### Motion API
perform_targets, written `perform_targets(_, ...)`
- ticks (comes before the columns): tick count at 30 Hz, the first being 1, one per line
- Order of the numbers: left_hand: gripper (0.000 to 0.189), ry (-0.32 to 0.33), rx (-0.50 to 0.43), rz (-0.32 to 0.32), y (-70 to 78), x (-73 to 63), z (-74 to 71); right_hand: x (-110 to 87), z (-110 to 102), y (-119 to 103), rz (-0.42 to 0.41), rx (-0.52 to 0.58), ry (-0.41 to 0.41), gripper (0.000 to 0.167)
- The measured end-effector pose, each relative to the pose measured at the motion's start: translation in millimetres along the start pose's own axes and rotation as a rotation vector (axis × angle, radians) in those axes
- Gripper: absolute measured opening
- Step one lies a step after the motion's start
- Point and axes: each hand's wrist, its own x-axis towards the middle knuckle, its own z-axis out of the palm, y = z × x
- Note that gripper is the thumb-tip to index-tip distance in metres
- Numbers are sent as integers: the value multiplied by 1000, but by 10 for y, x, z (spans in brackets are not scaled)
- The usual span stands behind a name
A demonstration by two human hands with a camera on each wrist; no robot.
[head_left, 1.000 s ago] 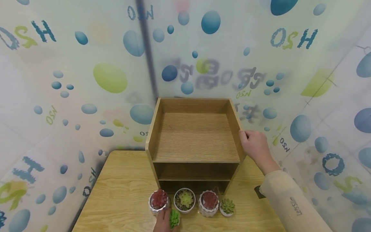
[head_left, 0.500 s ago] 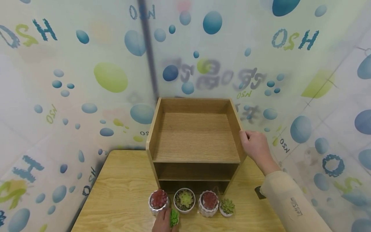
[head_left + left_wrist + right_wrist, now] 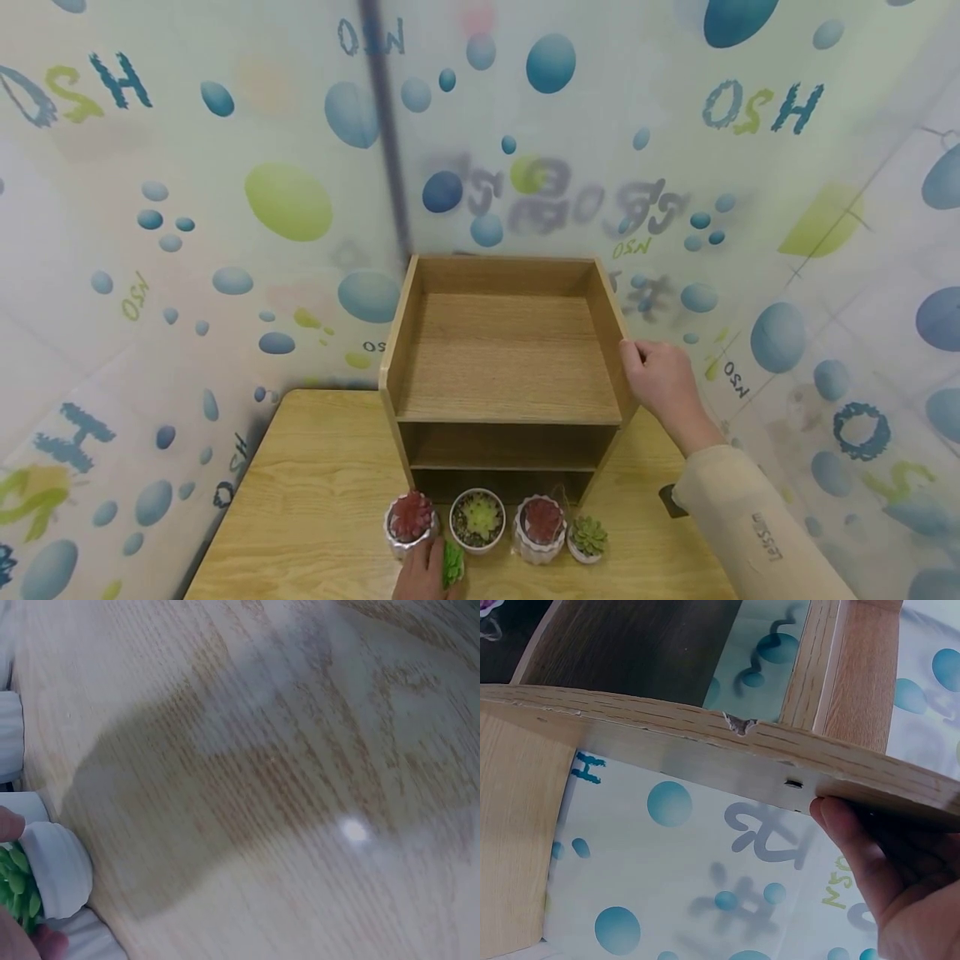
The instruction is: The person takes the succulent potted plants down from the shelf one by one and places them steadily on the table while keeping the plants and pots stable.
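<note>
With fingers and thumb on either side of it, my left hand (image 3: 422, 573) holds a small potted succulent, bright green (image 3: 452, 562), at the bottom of the head view. The left wrist view shows its white pot (image 3: 66, 874) tipped sideways, fingertips at the rim. My right hand (image 3: 662, 375) grips the right side panel of a wooden shelf unit (image 3: 510, 367). In the right wrist view, fingers (image 3: 847, 825) lie along that panel's (image 3: 682, 720) outer face, whose edge is chipped.
Before the shelf stand a red succulent (image 3: 411, 515), a yellow-green one (image 3: 478, 518), another red one (image 3: 542, 518) and a small green one (image 3: 587, 536), all potted, on the wooden table (image 3: 300, 500). A patterned curtain (image 3: 480, 125) hangs behind.
</note>
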Motion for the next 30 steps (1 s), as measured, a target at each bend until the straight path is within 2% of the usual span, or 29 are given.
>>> perform_targets(7, 75, 11, 27, -1, 5, 32, -95, 2, 13, 1, -1, 1, 4, 51)
perform_targets(12, 79, -24, 23, -6, 24, 100, -215, -9, 7, 5, 8, 22, 3, 52)
perform_targets(16, 79, -101, -22, -13, 28, 211, -384, -38, -3, 28, 36, 40, -1, 55)
perform_targets(20, 70, -182, -48, -60, 16, 345, -586, -86, -2, 72, 69, 69, 5, 59)
perform_targets(22, 66, -156, -31, -56, -11, 394, -654, -119, -1, 94, 82, 86, 10, 59)
perform_targets(27, 65, 19, 9, 7, -104, 497, -770, -223, 2, 134, 119, 114, 2, 59)
perform_targets(30, 64, 11, -13, -18, -130, 578, -887, -292, -3, 160, 140, 133, -8, 60)
